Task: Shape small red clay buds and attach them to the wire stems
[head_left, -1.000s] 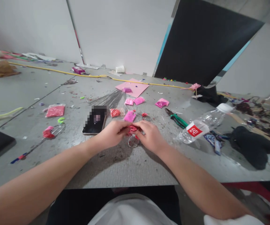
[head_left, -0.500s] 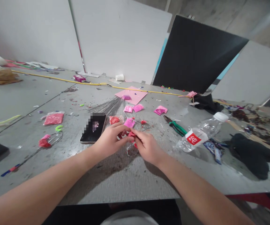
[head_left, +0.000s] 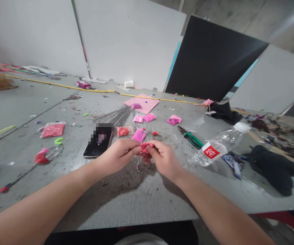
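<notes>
Between the fingertips of both hands is a lump of coral-red modelling clay point(head_left: 146, 147), held just above the table. My left hand point(head_left: 121, 153) pinches it from the left, thumb against fingers. On the other side my right hand point(head_left: 165, 159) grips it with thumb and forefinger. A twisted wire loop point(head_left: 142, 166) shows right below the clay; whether it is joined to it I cannot tell. Just beyond the fingers lie a bright pink clay packet point(head_left: 139, 135) and a bag of orange-red clay point(head_left: 123, 131). A small red piece on wire point(head_left: 155, 133) rests behind my right hand.
Left of my hands are a phone point(head_left: 97, 141), a red clay packet point(head_left: 53, 130) and a wire stem with red and pink clay point(head_left: 42, 156). To the right lie green-handled pliers point(head_left: 191, 137) and a plastic bottle point(head_left: 217, 146). Thin wires point(head_left: 116, 115) fan out behind.
My hands have spread slightly apart, and more of the red clay shows between the fingertips. The view has shifted a little, so things on the left appear further left.
</notes>
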Available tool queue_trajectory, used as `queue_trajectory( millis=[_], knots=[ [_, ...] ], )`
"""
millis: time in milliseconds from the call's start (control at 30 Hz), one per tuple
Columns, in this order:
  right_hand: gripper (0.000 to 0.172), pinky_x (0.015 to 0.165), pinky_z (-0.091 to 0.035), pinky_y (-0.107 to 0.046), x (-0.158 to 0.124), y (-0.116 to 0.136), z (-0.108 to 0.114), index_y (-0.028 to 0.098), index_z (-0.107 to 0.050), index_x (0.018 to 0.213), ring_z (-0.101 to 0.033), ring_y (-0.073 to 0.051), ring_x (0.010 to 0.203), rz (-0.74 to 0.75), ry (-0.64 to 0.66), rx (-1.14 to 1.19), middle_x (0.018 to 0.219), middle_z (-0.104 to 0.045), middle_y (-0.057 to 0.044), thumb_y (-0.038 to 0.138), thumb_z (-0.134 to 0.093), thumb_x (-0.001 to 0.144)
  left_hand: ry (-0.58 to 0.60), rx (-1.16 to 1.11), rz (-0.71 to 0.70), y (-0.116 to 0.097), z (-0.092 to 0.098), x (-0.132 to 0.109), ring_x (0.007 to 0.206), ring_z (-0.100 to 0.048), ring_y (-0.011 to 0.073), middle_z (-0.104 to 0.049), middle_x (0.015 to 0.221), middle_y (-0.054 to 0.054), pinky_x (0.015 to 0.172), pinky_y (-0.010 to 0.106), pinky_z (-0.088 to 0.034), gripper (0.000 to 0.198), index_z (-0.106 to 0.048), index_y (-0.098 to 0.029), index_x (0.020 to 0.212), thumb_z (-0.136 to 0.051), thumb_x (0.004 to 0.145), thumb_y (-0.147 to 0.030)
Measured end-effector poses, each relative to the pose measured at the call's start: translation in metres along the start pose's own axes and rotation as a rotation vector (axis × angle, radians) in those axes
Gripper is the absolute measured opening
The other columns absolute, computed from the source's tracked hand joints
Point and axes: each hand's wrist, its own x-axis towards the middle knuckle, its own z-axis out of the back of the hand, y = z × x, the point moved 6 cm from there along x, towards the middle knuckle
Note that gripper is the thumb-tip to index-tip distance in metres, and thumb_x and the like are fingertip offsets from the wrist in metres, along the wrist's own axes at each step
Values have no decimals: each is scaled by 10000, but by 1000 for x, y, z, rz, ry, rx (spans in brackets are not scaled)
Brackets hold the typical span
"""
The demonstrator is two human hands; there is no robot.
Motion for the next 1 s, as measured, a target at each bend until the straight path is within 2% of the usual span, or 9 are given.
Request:
queue_trajectory(
  millis=[133,267,433,500,567,667,767,867,1000],
  knots=[
    [299,801,-705,-340,3,-8,-3,206,-705,1265,-798,-175,890,-43,47,128,1115,-797,-88,334,-575,1028,-148,246,-67,0,10,-1,809,-641,186,-731,915,60,746,310,-501,245,-732,-166,1058,-700,964,-390],
    [427,1015,-657,-433,1,-10,-15,264,-604,1455,-780,-188,1068,-69,167,222,1351,-726,-85,278,-566,1030,-293,214,-16,1,13,-5,810,-673,183,-745,915,67,731,297,-549,211,-753,-166,1018,-711,951,-361],
    [506,1045,-623,-432,-5,7,-18,266,-493,1541,-745,-206,1144,79,238,-57,1445,-672,-105,214,-523,1038,-379,53,173,8,11,-13,799,-715,186,-783,969,70,549,227,-532,347,-735,-181,1183,-765,901,-382],
    [438,1003,-613,-416,-6,15,-16,221,-551,1472,-743,-223,1114,146,225,-226,1337,-729,-120,192,-496,1038,-382,11,178,7,10,-14,793,-722,182,-794,941,55,561,220,-530,311,-749,-187,1150,-778,888,-353],
    [284,833,-609,-345,-7,20,-12,194,-648,1277,-752,-205,916,187,178,-334,1087,-790,-96,216,-488,1043,-335,19,137,4,9,-12,756,-705,164,-786,860,34,617,224,-526,170,-774,-180,999,-747,915,-324],
    [213,643,-499,-279,-6,21,-7,196,-639,963,-674,-162,686,199,117,-401,803,-742,-36,336,-509,1058,-198,45,48,-3,5,-7,637,-610,111,-704,705,-1,609,214,-457,281,-730,-158,819,-606,1019,-311],
    [333,625,-433,-278,-5,17,-4,201,-579,840,-635,-155,643,171,86,-456,716,-700,-25,420,-482,1071,-97,32,-41,-10,2,-5,622,-564,90,-656,696,-10,602,208,-418,365,-680,-151,825,-464,1088,-285],
    [375,623,-417,-277,-3,11,-3,209,-537,810,-618,-150,619,84,90,-438,675,-674,-19,421,-410,1092,-32,105,-119,-12,-1,-5,686,-584,110,-669,772,13,650,234,-435,340,-679,-153,873,-441,1092,-261],
    [305,647,-450,-272,-2,5,-6,214,-528,859,-637,-149,661,26,190,-360,733,-688,-19,353,-392,1094,-92,257,-100,-3,0,-7,785,-640,173,-711,874,63,710,290,-495,223,-726,-147,967,-563,1038,-282]
  ],
)
